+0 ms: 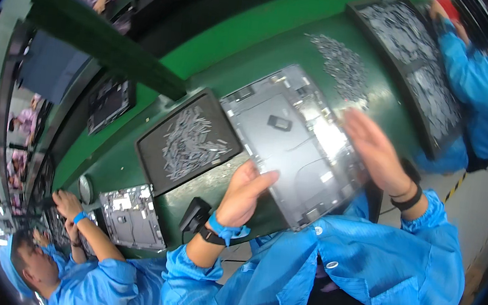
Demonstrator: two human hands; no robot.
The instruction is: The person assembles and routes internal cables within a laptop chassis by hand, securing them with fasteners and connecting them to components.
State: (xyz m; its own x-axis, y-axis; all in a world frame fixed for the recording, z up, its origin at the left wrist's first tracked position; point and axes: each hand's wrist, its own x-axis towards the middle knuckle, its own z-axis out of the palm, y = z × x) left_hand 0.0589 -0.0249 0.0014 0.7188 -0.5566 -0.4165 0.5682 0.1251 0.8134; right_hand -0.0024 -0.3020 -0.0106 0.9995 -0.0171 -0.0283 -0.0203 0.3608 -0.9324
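Note:
A large flat grey electronic device housing (295,152) lies open and tilted on the green bench in front of me, with circuit boards and small metal parts along its far right side. On its grey surface rests a small dark rectangular piece (280,122). My left hand (245,192), with a blue band and a black band at the wrist, grips the housing's left edge, thumb over the top; its other fingers are partly hidden. Beside the right edge, my right hand (374,148) has its fingers stretched out, slightly blurred, holding nothing I can see.
Left of the housing sits a dark tray (151,148) of thin grey strips. More strips lie in a loose pile (343,66) beyond it and in a long black tray (434,123) at right. Co-workers in blue flank me; the left one's hand (68,205) is near another housing (131,215).

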